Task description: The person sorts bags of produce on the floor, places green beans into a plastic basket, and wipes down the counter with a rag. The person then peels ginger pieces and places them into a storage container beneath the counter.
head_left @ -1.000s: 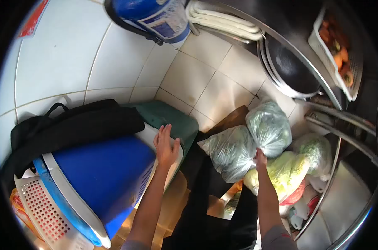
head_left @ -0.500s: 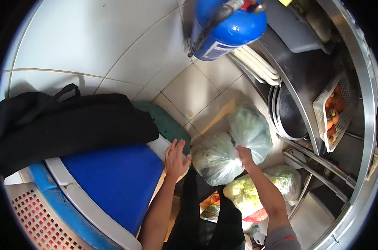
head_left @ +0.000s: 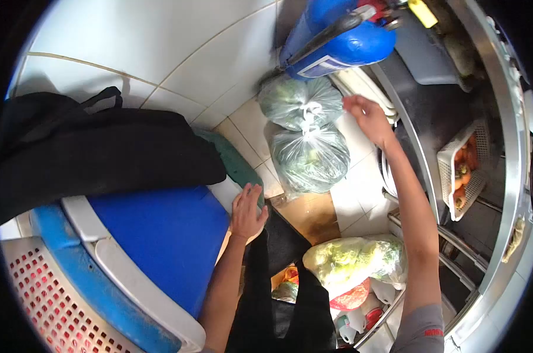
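Note:
Two clear plastic bags of green vegetables lie together on the tiled floor in the head view. The far bag [head_left: 284, 103] touches the near bag [head_left: 313, 162], and white knotted tops show between them. My right hand [head_left: 366, 119] is just right of the far bag, fingers loosely bent and holding nothing that I can see. My left hand [head_left: 248, 212] rests, fingers spread, at the right corner of a cooler with a blue lid [head_left: 160, 241]. Black cloth [head_left: 107, 153] covers the back of that lid.
A blue gas cylinder [head_left: 346, 44] stands behind the bags. At right is a metal shelf rack [head_left: 419, 147] with a basket of orange vegetables [head_left: 463, 176]. Bagged leafy greens [head_left: 343, 262] lie by my legs. A perforated basket [head_left: 49, 288] is at lower left.
The two vegetable bags have gone from near my knees to farther forward, beside the gas cylinder. My right hand has moved forward and let go of them. My left hand stays in place.

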`<state>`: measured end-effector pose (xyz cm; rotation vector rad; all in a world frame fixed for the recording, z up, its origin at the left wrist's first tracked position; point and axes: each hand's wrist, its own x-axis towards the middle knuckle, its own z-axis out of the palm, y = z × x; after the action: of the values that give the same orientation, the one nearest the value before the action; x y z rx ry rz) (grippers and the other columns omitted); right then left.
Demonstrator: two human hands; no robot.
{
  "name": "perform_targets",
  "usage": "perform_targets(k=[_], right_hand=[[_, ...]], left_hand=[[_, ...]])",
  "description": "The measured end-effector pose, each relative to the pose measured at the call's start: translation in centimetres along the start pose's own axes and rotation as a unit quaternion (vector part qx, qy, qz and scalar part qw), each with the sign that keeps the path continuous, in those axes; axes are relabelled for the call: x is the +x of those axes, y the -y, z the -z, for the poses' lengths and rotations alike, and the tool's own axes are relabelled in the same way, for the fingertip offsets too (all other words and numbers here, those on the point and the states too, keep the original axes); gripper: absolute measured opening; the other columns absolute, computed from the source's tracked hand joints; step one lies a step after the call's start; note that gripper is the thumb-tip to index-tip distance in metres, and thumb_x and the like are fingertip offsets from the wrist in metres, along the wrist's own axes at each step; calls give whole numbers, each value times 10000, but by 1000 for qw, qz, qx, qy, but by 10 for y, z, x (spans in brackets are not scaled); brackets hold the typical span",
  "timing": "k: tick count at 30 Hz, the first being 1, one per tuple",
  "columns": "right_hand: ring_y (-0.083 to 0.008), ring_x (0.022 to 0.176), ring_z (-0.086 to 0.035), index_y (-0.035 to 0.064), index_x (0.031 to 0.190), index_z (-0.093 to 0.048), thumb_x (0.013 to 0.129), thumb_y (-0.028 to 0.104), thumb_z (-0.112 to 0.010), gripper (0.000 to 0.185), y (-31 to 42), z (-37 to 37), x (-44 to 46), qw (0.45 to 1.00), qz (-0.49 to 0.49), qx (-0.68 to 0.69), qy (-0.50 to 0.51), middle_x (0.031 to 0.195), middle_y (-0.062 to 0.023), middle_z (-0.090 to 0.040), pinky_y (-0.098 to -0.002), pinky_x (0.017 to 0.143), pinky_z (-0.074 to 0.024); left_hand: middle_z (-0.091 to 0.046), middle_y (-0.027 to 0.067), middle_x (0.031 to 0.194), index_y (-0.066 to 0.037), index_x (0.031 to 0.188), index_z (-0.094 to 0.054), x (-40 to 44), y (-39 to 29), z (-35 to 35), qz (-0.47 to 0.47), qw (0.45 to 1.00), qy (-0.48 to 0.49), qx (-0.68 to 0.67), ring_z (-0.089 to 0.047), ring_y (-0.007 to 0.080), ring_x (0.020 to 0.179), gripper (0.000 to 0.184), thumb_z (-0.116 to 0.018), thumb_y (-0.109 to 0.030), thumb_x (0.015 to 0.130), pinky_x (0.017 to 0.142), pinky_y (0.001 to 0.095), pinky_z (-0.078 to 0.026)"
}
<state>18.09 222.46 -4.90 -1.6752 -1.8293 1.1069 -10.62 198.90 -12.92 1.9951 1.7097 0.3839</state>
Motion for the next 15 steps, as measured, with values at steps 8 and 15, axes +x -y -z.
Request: perform_targets(k=[8,15], right_hand=[[-281,830,-592,53,909,-620,750,193,-540,226,-152,-73,-167,964,-215,-121,103,871,-135,-623,-331,766,-452],[-343,948,-520,33,1036,-547,739,155,-563,322,-218,-191,-159,980,-149,-112,-67,1003,-217,-546,-400,811,-423]], left_hand=[[-436,134,1223,-14,1206,-369,-2,-6,1,-9,1000,-22,9,-349,324,1184,533,-553,-180,734,942,417,-265],[-445,121,1225,-26,1206,-384,-4,0,-7,-9,1000,-19,18,-368,311,1175,542,-558,-192,721,934,404,-272]])
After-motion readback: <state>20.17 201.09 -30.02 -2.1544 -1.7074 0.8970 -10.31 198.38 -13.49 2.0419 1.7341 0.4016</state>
